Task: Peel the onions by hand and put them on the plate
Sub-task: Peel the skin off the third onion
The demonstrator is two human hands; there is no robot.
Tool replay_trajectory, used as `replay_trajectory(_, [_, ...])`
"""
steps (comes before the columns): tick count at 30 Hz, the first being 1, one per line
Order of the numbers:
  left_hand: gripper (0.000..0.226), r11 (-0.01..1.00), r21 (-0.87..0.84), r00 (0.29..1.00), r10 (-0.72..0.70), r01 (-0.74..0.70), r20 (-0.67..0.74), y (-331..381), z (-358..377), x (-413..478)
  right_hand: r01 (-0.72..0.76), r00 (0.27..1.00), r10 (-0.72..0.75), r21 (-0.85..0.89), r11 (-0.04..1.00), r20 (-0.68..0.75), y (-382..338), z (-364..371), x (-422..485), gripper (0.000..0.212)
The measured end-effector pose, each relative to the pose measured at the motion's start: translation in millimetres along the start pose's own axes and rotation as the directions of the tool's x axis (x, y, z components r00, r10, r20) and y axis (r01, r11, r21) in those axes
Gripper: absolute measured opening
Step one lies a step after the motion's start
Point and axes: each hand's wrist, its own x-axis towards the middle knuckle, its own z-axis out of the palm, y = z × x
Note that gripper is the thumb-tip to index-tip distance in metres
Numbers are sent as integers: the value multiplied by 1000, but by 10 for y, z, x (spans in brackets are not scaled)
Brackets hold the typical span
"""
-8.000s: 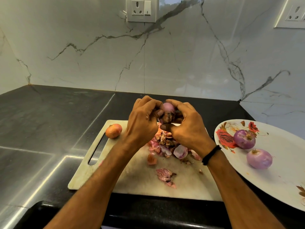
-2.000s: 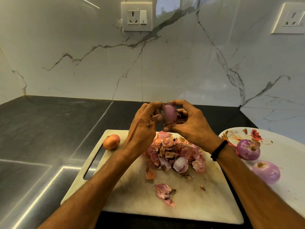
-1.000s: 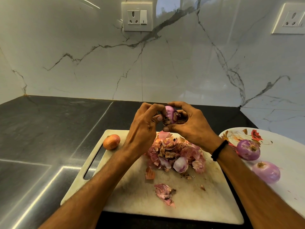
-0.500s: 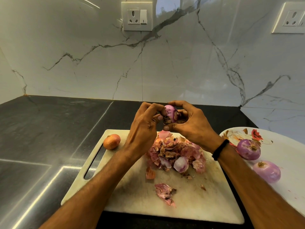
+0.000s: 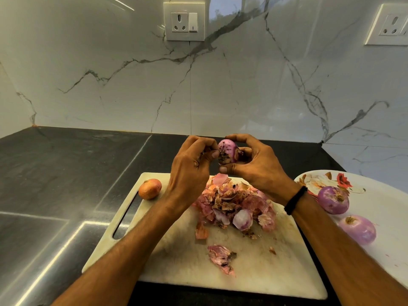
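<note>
Head view: onion (image 5: 227,148) gripped by right hand (image 5: 259,170) over peel heap (image 5: 237,205), likely so scraps would land there; dark skin (image 5: 223,157) pinched in fingers of left hand (image 5: 189,173).

Peels (image 5: 236,204) mid board (image 5: 176,261); open counter (image 5: 66,173) lt.

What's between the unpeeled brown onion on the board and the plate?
Head view: the left forearm, then the heap of onion skins on the cutting board, then the right wrist with its black band.
</note>
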Motion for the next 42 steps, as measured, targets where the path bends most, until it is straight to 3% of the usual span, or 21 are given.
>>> replay_trajectory(9, [24, 979, -149, 991, -136, 136, 10, 66, -64, 9, -72, 997, 71, 99, 992, 15, 13, 19, 5, 75])
replay_trajectory(19, [41, 966, -187, 984, -180, 179, 11, 112, -72, 2, 43, 999, -47, -149, 988, -23, 34, 18, 8, 77])
replay_trajectory(28, [44, 985, -107, 991, -131, 132, 16, 114, -55, -25, 94, 985, -130, -278, 956, -115, -12, 52, -16, 69])
replay_trajectory(42, [35, 997, -25, 998, -67, 67, 23, 83, -70, -25, 114, 978, -168, -366, 924, -119, 9, 77, -9, 68])
